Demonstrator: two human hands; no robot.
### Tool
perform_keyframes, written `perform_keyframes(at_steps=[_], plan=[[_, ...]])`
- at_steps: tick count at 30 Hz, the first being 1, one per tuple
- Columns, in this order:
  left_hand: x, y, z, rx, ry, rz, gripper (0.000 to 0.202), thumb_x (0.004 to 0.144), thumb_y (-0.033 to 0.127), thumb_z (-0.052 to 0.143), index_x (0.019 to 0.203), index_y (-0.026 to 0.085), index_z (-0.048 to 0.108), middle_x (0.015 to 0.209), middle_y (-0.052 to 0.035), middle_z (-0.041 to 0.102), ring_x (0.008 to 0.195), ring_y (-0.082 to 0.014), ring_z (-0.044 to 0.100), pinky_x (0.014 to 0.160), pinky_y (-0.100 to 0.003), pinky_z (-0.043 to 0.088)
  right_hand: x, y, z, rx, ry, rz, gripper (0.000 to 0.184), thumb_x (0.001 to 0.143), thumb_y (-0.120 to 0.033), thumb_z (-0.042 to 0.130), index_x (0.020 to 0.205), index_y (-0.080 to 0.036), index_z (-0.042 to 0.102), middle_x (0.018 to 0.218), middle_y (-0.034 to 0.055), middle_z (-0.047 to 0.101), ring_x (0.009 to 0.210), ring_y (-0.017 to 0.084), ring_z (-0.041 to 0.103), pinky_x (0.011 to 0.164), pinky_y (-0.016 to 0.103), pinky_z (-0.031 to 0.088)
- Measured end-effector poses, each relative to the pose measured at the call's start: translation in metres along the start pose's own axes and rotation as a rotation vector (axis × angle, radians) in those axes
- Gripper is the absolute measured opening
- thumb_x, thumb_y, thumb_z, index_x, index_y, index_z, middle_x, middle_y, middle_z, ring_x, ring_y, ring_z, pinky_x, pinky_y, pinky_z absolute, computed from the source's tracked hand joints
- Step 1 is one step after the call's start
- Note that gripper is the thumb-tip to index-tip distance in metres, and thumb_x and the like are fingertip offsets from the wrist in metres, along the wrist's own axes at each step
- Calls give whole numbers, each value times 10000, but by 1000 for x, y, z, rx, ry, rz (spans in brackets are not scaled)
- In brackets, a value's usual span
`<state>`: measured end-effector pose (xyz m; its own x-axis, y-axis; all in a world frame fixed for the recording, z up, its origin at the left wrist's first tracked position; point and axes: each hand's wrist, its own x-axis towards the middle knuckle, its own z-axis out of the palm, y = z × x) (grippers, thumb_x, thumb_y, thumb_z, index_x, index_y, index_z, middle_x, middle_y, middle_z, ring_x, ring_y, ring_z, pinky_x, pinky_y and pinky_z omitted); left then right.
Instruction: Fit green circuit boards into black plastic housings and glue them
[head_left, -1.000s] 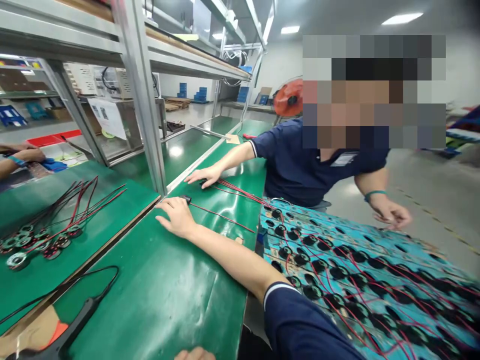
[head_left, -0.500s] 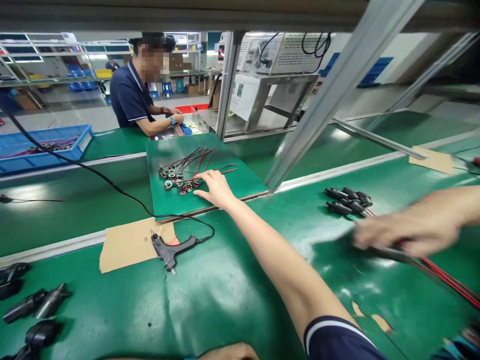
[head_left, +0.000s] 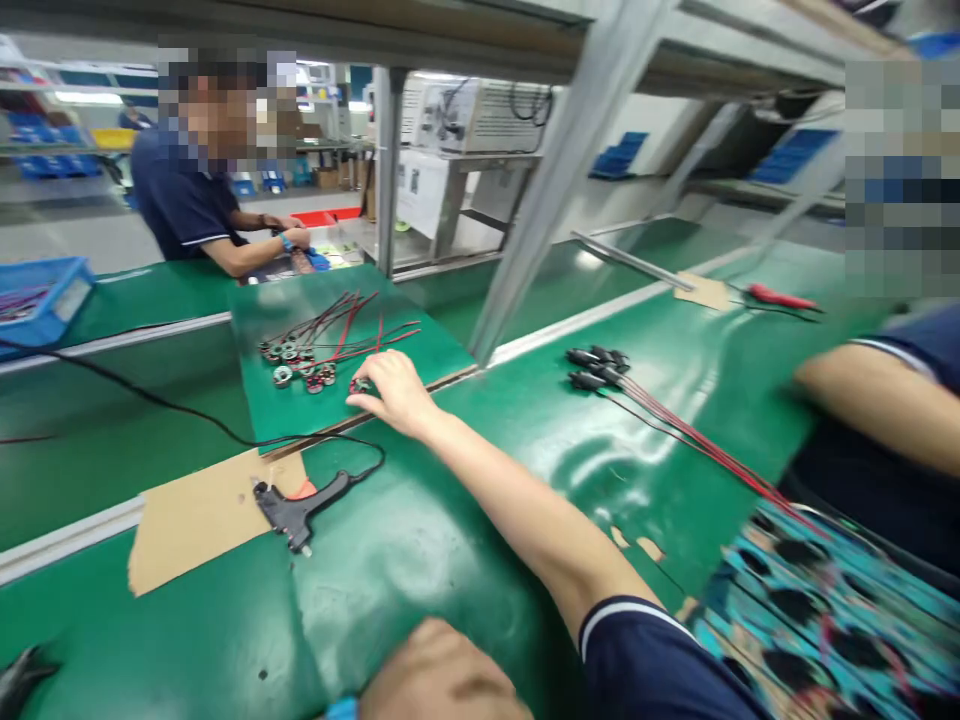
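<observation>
My right hand (head_left: 396,394) reaches over the near edge of a green board (head_left: 420,375), its thumb and fingers closed round a small round metal part with red wires (head_left: 361,386). To its left on the board lies a pile of similar round parts (head_left: 289,365), their red and black wires fanning away from me. My left hand (head_left: 444,672) is at the bottom edge of the view, blurred and partly cut off; its fingers are hidden.
A black glue gun (head_left: 296,510) rests partly on cardboard (head_left: 191,520), its cord running left. Black cylindrical parts with red wires (head_left: 596,370) lie on the right. A co-worker's arm (head_left: 885,400) is beyond them; another person (head_left: 184,190) works across the bench. A metal post (head_left: 551,180) slants overhead.
My right hand has closed on one round part and drawn it slightly away from the pile. My left hand has risen further into view. The co-worker's hand has left the black parts. My view has turned right.
</observation>
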<state>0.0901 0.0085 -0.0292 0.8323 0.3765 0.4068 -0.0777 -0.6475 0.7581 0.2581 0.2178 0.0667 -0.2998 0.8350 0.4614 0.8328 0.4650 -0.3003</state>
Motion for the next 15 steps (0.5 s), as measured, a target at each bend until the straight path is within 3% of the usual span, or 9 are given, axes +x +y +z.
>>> perform_keyframes(at_steps=[2, 4, 5, 7, 9, 12, 15], plan=[[7, 16, -36, -205, 292, -347, 256, 962, 460, 564, 1113, 266, 634, 1020, -35, 711, 939, -209, 668, 843, -298, 529, -35, -24, -16, 14, 3, -24, 363, 921, -513, 645, 1096, -195, 631, 1005, 44, 712, 1006, 199, 632, 1104, 410, 357], [12, 31, -68, -407, 673, -525, 294, 1018, 467, 451, 1140, 241, 594, 1031, -49, 677, 947, -190, 647, 800, -281, 521, -73, -53, -25, 139, 22, -111, 386, 946, -529, 597, 1094, -173, 616, 987, 57, 719, 941, 184, 657, 970, 344, 467], [12, 38, -80, -532, 740, -601, 351, 1022, 482, 440, 1230, 226, 561, 1110, -70, 666, 1023, -202, 636, 868, -304, 515, -91, -68, -27, 233, 25, -159, 381, 955, -524, 584, 1090, -168, 611, 992, 64, 721, 924, 178, 664, 902, 313, 499], [9, 49, -95, -771, 754, -695, 430, 1009, 496, 481, 1341, 222, 506, 1201, -84, 648, 1127, -215, 606, 941, -326, 490, -120, -93, -29, 374, 22, -173, 344, 949, -501, 602, 1056, -174, 614, 945, 53, 713, 872, 169, 663, 810, 284, 519], [2, 55, -98, -903, 693, -724, 423, 957, 444, 620, 1301, 210, 540, 1186, -79, 662, 1127, -210, 608, 924, -302, 482, -137, -107, -32, 486, -28, -135, 325, 920, -477, 653, 1067, -190, 614, 899, 33, 688, 819, 159, 645, 754, 271, 518], [-13, 57, -94, -994, 706, -739, 441, 868, 381, 764, 1224, 200, 576, 1067, -53, 701, 980, -159, 642, 829, -249, 489, -143, -115, -37, 689, -224, -35, 405, 895, -410, 709, 1220, -217, 566, 900, 16, 637, 761, 138, 603, 658, 245, 501], [-27, 58, -88, -1088, 776, -723, 435, 822, 395, 811, 1135, 193, 587, 911, -16, 710, 791, -102, 642, 714, -205, 490, -142, -117, -43, 840, -362, 66, 205, 968, -296, 605, 1157, -218, 591, 888, 19, 620, 733, 122, 578, 620, 234, 473]])
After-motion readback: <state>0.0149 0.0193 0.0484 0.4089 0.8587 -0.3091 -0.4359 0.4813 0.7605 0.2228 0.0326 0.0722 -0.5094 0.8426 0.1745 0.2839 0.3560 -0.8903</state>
